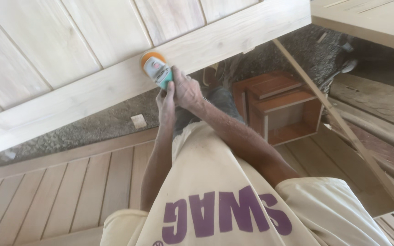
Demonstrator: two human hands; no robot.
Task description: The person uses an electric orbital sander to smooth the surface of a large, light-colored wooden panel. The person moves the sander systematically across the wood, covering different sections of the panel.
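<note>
Tool: small sander (157,69) with orange disc; pressed against edge rail of pale wooden panel (92,86)
Right hand (185,89): fingers clenched around sander body
Left hand (166,101): fingers wrapped on sander's lower end, just beneath right hand
Surroundings: reddish wooden box (281,111) on gravel; slatted panel (64,191) lower left

Soft, even daylight; slight blur, wide-angle distortion.
</note>
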